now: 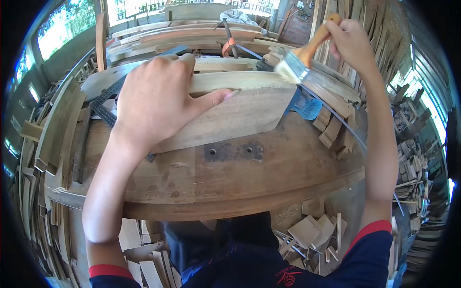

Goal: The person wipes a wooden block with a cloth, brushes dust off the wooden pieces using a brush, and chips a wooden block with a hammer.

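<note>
A pale wooden board (pixel 240 113) stands on its long edge on the workbench, its narrow face up. My left hand (pixel 156 98) grips the board's left part, with the thumb along its near face and the fingers over the top. In my right hand (pixel 348 43) is a paintbrush (pixel 314 44) with a wooden handle and metal band, held by the handle. Its light bristles touch or nearly touch the top edge at the board's right end; blur hides the exact contact.
The workbench (pixel 182 185) has a dark metal plate (pixel 233 152) with holes. A black square (pixel 103 103) lies left of the board. Blue paper (pixel 307 108) and wood pieces are at right. Lumber stacks (pixel 192 36) stand behind; offcuts (pixel 307 233) lie on the floor.
</note>
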Demonstrator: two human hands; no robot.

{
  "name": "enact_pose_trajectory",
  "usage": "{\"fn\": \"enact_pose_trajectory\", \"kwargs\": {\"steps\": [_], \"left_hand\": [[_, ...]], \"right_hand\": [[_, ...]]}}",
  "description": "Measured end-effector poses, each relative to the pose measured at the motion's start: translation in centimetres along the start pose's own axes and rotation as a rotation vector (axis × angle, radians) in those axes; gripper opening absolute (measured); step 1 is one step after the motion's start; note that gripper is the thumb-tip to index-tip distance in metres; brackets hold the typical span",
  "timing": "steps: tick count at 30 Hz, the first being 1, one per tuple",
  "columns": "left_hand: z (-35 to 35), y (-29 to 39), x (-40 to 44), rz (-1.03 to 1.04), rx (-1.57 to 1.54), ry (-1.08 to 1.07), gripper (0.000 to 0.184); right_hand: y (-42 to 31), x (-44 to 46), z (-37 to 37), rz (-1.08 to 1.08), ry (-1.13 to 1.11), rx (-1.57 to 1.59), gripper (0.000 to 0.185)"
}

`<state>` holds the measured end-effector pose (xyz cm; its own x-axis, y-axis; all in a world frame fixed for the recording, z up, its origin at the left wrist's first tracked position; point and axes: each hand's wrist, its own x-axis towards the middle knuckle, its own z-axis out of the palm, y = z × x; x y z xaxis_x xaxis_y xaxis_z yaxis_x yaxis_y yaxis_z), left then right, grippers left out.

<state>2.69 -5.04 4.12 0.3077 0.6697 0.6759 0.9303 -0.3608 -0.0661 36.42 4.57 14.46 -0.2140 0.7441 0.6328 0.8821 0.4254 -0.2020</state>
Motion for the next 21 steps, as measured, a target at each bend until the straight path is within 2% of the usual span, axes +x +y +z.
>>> {"fn": "enact_pose_trajectory", "kwargs": {"steps": [1, 4, 6, 8, 11, 13, 15, 16, 18, 21], "left_hand": [[0.1, 0.0, 0.0, 0.005, -0.003, 0.014, 0.074], [0.3, -0.1, -0.1, 0.028, 0.003, 0.037, 0.073], [0.1, 0.1, -0.2, 0.009, -0.003, 0.026, 0.071], [-0.2, 0.2, 0.0, 0.003, 0.004, 0.007, 0.07], [-0.7, 0.7, 0.2, -0.033, -0.015, -0.073, 0.065], [-0.4, 0.4, 0.1, -0.01, -0.048, -0.035, 0.063], [-0.3, 0.5, 0.1, 0.026, -0.078, 0.031, 0.06], [-0.6, 0.7, 0.2, 0.009, -0.063, -0.012, 0.06], [-1.3, 0.9, 0.2, -0.037, -0.044, -0.097, 0.06], [-0.3, 0.5, 0.2, 0.013, -0.041, -0.003, 0.062]], "right_hand": [[0.0, -0.1, -0.7, -0.001, -0.004, -0.087, 0.043], [-3.9, -1.2, -0.3, -0.191, 0.04, -0.363, 0.031], [-8.6, -3.0, 1.1, -0.385, 0.269, -0.38, 0.034], [-12.2, -2.3, 0.9, -0.478, 0.075, -0.185, 0.034], [-15.8, -1.6, 1.1, -0.512, 0.023, 0.028, 0.033], [-17.6, -1.5, 0.7, -0.562, -0.021, 0.181, 0.033], [-17.5, -2.3, 1.0, -0.559, 0.102, 0.197, 0.035], [-17.4, -2.7, 1.2, -0.556, 0.163, 0.204, 0.036], [-15.8, -1.4, 0.9, -0.499, 0.118, 0.12, 0.034], [-12.3, -2.3, -0.1, -0.411, 0.203, -0.257, 0.03]]}}
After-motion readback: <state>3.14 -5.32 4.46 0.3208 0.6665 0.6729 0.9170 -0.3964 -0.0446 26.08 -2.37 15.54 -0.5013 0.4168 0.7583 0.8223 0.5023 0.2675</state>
